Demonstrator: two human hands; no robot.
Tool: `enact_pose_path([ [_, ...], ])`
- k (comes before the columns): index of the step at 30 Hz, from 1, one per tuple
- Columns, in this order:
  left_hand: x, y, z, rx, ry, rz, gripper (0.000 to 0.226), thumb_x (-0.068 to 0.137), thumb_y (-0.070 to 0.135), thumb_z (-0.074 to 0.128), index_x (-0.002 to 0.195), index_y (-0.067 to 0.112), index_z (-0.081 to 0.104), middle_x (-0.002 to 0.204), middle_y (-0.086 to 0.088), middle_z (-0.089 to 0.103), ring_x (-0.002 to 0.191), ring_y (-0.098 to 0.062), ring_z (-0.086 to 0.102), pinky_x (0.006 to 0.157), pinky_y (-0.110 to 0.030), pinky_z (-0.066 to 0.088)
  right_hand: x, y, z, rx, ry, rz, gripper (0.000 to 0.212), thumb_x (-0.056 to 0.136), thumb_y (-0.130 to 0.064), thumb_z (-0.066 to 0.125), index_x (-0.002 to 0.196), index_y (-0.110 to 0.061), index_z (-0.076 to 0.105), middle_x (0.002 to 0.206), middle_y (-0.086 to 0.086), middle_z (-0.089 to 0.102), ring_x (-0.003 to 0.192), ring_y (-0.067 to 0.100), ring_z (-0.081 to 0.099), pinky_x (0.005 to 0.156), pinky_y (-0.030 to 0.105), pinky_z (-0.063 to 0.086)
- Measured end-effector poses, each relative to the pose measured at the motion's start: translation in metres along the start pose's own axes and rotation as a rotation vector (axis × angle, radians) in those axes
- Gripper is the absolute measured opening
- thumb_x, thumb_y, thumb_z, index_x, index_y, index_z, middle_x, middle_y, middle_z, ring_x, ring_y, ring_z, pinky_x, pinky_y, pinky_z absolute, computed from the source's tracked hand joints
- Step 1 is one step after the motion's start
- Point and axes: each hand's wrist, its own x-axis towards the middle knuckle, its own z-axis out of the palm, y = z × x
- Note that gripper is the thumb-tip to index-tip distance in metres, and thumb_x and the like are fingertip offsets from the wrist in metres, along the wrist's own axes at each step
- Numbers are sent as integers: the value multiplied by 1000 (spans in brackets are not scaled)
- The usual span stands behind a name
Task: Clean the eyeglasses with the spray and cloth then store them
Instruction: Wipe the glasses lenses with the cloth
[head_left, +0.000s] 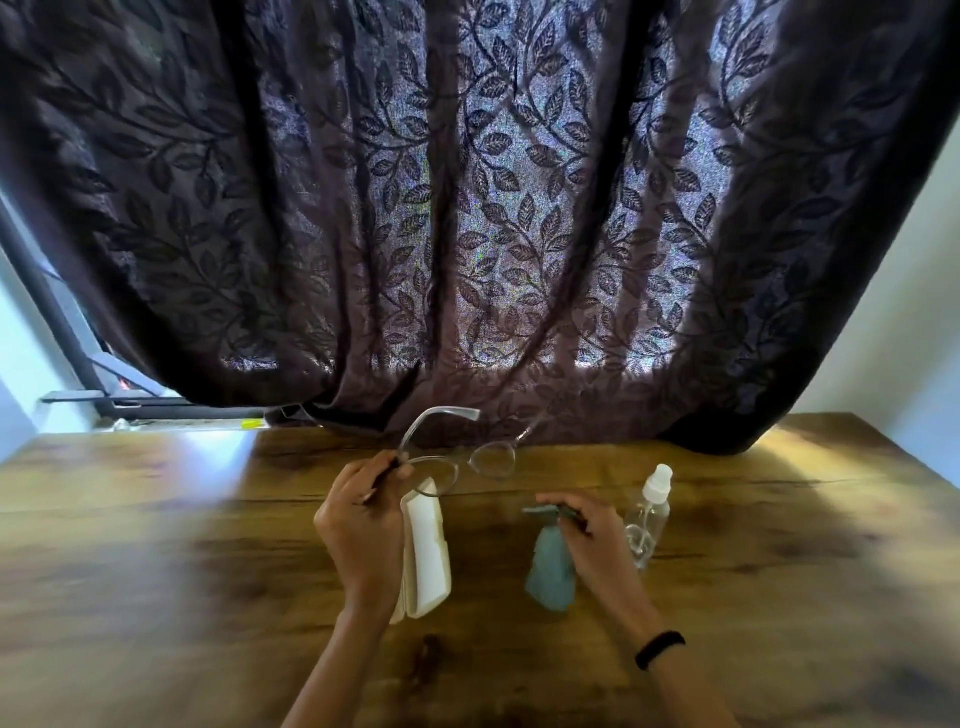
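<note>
The left grip (363, 519) pinches the glasses (462, 462) at one hinge; the right grip (592, 535) pinches the cloth (550, 566). Hold the frame steady and wipe each lens lightly.

Wooden table (208, 545): case (428, 556), spray bottle (647, 519)

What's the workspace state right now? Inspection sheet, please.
Surface: wooden table, window glare at left.
Job's things: eyeglasses held up, arms unfolded; cloth hanging, lifted by its top; spray bottle upright at right; white case lying left of the cloth.
Clutter: nothing seen.
Hands: left hand pinches the eyeglasses; right hand pinches the cloth; black wristband on right wrist.
Cables: nothing seen.
Surroundings: dark leaf-patterned curtain behind; window frame at left.
</note>
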Motion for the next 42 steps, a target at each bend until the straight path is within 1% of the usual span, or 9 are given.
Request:
enact_pose_path([
  [5, -1, 0, 2, -23, -20, -36, 23, 72, -5, 70, 88, 11, 70, 79, 13, 64, 73, 12, 60, 66, -1, 43, 5, 15, -5, -418, -313, 97, 34, 81, -1, 55, 111, -16, 61, 115, 4, 63, 105, 24, 55, 94, 40, 43],
  [13, -5, -4, 1, -177, -101, -244, 39, 77, 2, 68, 75, 41, 68, 79, 13, 70, 73, 2, 64, 66, -12, 49, 23, -28, -25, 479, -23, 115, 22, 85, -10, 59, 100, -25, 66, 98, 8, 67, 82, 12, 60, 69, 19, 52],
  [18, -7, -5, 0, -260, -211, -369, 20, 79, 10, 67, 87, 27, 72, 85, 0, 74, 82, -16, 69, 79, -37, 54, 29, -41, -25, 420, 61, -1, 24, 86, -6, 58, 80, -27, 67, 84, 0, 69, 78, 15, 62, 67, 25, 53],
  [21, -8, -7, 1, -226, -310, -392, 22, 81, 25, 64, 100, 15, 70, 94, -8, 73, 89, -18, 68, 83, -43, 55, 31, -48, -28, 239, 105, -103, 10, 88, -11, 56, 89, -16, 65, 80, -5, 65, 68, 3, 59, 64, 19, 50],
  [25, -11, 6, 2, -81, -165, -188, 23, 80, 22, 69, 90, 42, 62, 86, 17, 67, 77, 3, 65, 64, -4, 45, 28, -67, -33, -37, 263, -342, 11, 88, -10, 56, 96, -8, 63, 88, 1, 63, 77, 8, 60, 68, 16, 49],
  [29, -10, 23, 5, 17, -7, 32, 45, 77, 8, 71, 116, 23, 54, 89, 12, 54, 70, -10, 60, 60, -10, 48, 23, -80, -36, -170, 332, -442, 17, 89, -8, 54, 101, 1, 62, 92, 12, 64, 84, 23, 61, 73, 36, 53],
  [34, -8, 43, 12, 10, 125, 127, 76, 78, 6, 69, 140, 3, 25, 120, -11, 33, 100, 9, 44, 84, -10, 42, 19, -83, -35, -259, 332, -450, 15, 88, -8, 56, 99, -2, 63, 91, 10, 64, 86, 22, 57, 74, 31, 49],
  [39, -7, 51, 19, 60, -310, 434, 35, 86, 12, 60, 120, 13, 56, 120, 0, 53, 103, -20, 57, 79, -41, 54, 14, -86, -29, -439, 257, -499, 15, 86, -10, 59, 97, -5, 67, 89, 8, 61, 84, 20, 50, 62, 26, 43],
  [42, -5, 59, 27, 139, -508, 489, 40, 80, 7, 61, 119, 14, 57, 117, -3, 63, 105, -15, 58, 82, -35, 54, 7, -88, -25, -504, 214, -526, 12, 83, -4, 59, 93, -4, 66, 87, 9, 59, 81, 23, 49, 52, 33, 48],
])
